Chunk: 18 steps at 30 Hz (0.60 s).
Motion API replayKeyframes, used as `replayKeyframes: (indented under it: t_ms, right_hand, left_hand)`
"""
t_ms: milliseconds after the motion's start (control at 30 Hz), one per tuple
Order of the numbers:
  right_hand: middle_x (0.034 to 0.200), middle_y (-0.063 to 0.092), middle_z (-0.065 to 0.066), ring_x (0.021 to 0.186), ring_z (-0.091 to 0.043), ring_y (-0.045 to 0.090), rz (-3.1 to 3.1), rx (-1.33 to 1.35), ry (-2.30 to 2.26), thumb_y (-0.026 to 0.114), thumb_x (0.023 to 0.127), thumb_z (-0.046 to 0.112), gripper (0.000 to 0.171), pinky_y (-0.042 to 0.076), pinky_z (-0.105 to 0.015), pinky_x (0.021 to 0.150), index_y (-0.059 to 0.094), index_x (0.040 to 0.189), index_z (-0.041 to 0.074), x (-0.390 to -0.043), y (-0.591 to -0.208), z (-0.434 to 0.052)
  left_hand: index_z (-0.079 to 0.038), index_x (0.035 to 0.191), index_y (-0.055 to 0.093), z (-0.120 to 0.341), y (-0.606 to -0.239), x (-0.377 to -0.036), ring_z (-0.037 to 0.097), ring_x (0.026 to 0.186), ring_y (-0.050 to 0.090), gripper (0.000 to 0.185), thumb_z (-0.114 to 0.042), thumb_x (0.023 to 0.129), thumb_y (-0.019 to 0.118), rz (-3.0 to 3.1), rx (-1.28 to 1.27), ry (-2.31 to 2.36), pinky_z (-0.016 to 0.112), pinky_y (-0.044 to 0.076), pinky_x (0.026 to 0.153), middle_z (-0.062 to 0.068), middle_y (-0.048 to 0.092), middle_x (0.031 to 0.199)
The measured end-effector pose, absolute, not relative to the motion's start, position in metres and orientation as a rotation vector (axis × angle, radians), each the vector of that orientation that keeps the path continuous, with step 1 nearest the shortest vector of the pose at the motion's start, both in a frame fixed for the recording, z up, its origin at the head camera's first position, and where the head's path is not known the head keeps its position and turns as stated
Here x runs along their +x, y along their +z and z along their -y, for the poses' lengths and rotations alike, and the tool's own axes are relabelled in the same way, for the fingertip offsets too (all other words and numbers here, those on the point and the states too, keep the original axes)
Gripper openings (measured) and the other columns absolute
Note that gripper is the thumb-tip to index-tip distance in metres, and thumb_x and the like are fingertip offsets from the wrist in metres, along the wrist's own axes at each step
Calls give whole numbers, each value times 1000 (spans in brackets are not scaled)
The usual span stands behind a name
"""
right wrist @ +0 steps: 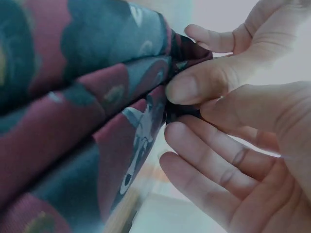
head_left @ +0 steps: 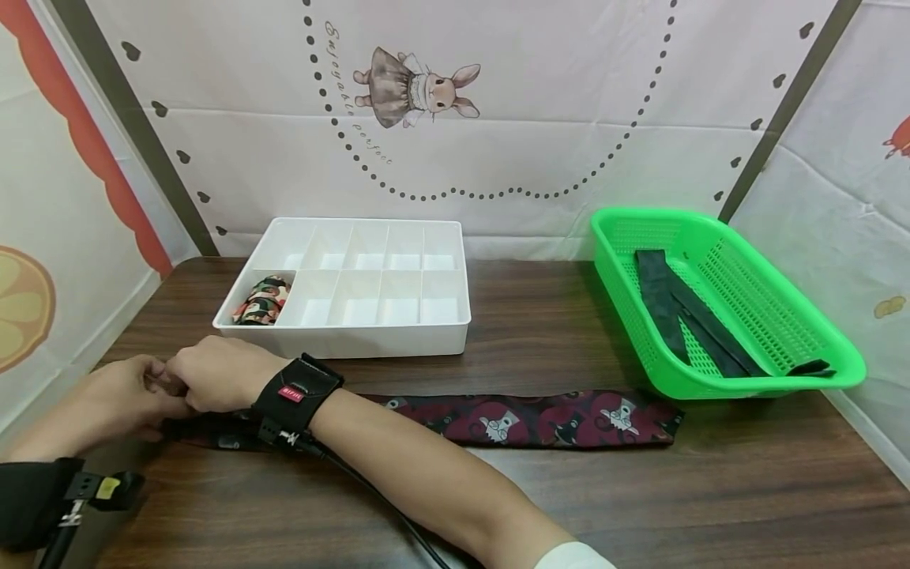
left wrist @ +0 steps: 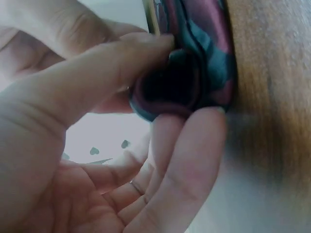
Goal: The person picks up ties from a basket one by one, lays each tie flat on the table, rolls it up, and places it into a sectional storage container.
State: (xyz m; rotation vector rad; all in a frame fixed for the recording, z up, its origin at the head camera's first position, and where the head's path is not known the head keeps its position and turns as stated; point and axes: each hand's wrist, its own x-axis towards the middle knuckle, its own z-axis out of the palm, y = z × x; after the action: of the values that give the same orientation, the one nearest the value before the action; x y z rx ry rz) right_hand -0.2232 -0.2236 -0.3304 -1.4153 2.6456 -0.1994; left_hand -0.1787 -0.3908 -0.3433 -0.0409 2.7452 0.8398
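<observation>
A maroon necktie point(head_left: 554, 423) with cat figures lies lengthwise across the wooden table, its wide end toward the right. Both hands meet at its left end, close to the table's left side. Between the thumb and fingers of my left hand point(head_left: 117, 395), the tie's end point(left wrist: 214, 63) is pinched in a small curled roll. My right hand point(head_left: 220, 375) pinches the same end, thumb on top, with its other fingers spread below in the right wrist view. From above, the hands hide most of the roll.
Behind the hands stands a white divided box point(head_left: 370, 341), with a rolled patterned tie point(head_left: 263, 300) in its front left compartment. A green basket point(head_left: 739, 387) at the right holds dark strips of fabric point(head_left: 661, 308). Printed cloth point(head_left: 526, 158) walls the back and sides.
</observation>
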Motion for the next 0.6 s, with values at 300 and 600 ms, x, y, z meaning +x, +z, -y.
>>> replayKeyframes:
  t_ms: [300,600]
  right_hand:
    - [94,61,13,85,-2,53,-2630,-1383,-192,68,105,20,17,39,-15,72,73,120,27,-225,-329,219]
    - [96,63,15,86,-1,53,-2609,-1428,-201,69,105,21,15,39,-14,75,74,117,27,-224,-325,217]
  left_hand:
    - [22,140,44,399,-341,-176,24,87,73,69,-20,98,78,-2655,106,889,38,62,68,24,70,110]
    - [14,128,59,401,-345,-171,15,79,69,55,-15,90,86,-2700,234,865,34,61,66,9,69,101]
